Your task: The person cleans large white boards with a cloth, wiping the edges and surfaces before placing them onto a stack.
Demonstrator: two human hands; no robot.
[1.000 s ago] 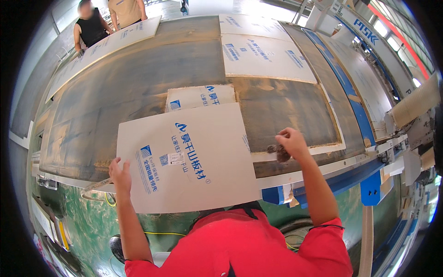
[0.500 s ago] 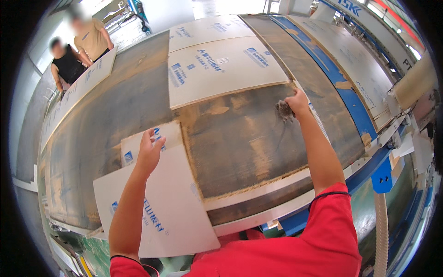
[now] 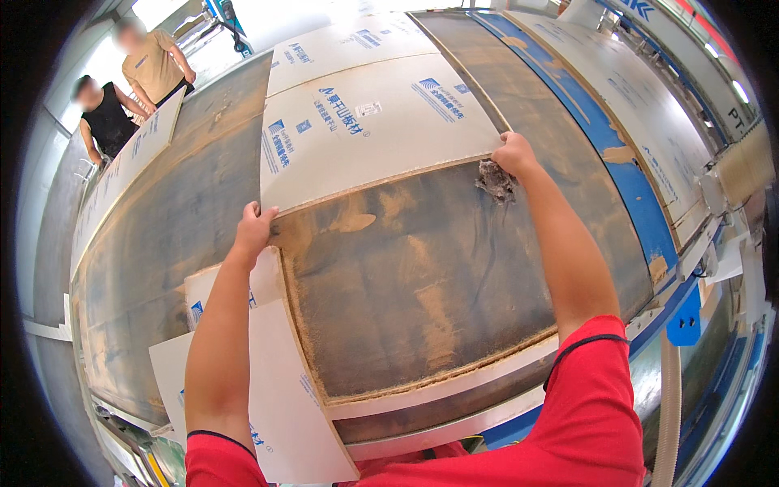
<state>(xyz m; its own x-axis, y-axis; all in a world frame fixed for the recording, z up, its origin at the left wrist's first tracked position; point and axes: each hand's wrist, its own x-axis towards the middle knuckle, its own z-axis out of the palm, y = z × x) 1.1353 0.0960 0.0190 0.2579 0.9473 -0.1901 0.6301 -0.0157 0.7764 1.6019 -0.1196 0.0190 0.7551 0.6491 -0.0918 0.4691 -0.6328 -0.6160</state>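
At a long, dust-strewn work bed (image 3: 422, 292), I have both hands on the near edge of a large white panel (image 3: 365, 130): my left hand (image 3: 255, 229) is curled over its near left corner, fingers closed on the edge, and my right hand (image 3: 514, 154) is closed on the near right corner with a grey rag (image 3: 495, 180) bunched beneath it. The panel lies flat in the middle of the bed, with another white panel (image 3: 349, 45) just beyond it. Two smaller white sheets (image 3: 276, 390) already lie stacked off the near left edge of the bed, so by my reckoning some boards are cleared and at least these two remain. Half a second ago my left hand rested on the small sheet near me; it has since come forward to the big panel's corner, while my right has stayed at the other corner. Two other people (image 3: 134, 77) stand at the far left.
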